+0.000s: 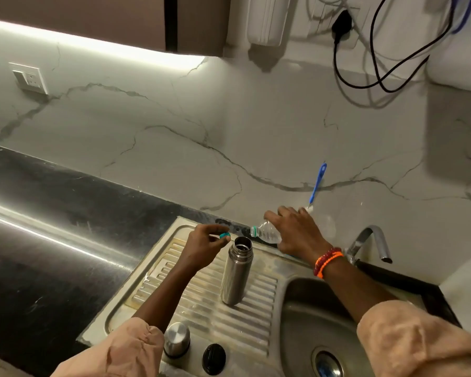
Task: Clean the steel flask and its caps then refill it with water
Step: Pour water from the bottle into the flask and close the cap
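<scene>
The steel flask (pixel 236 273) stands upright and uncapped on the ribbed steel drainboard (pixel 259 325). My right hand (pixel 297 231) grips a clear plastic water bottle (pixel 267 233), tipped on its side with its open mouth pointing left, just beyond the flask's mouth. My left hand (pixel 206 246) pinches a small teal bottle cap (pixel 225 235) beside the flask's top. The flask's steel outer cap (pixel 176 340) and its black inner cap (pixel 214 359) sit at the drainboard's near edge.
The sink bowl (pixel 305 322) with its drain lies to the right, under a steel tap (pixel 370 240). A blue-handled bottle brush (pixel 317 183) leans against the marble wall. The dark countertop (pixel 52 240) stretches left. Cables hang from a wall socket (pixel 343 25).
</scene>
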